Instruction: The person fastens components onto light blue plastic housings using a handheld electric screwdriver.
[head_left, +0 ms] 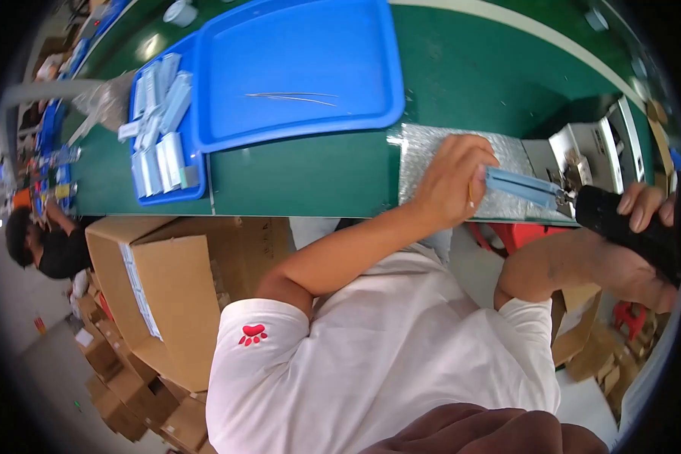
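Note:
My left hand [455, 180] is closed around one end of a long, narrow light-blue plastic part [522, 188], holding it just above the table's near edge. At the part's far end a thin metal tip meets it or sits very close; I cannot tell whether they touch. That tip belongs to a black handheld tool [609, 216], and my right hand [647, 206] grips its body with the fingers wrapped over it. Beneath the left hand lies a silvery bubble-wrap sheet [425, 155]. A white and metal bracket-like fixture [589, 144] stands behind the tool.
A large blue tray [295, 57] holds a few thin wires [295, 97]. Left of it, a smaller blue tray [175, 198] carries several light-blue parts [159, 163]. An open cardboard box [178, 295] stands below the green table [303, 181]. Another person [60, 246] sits far left.

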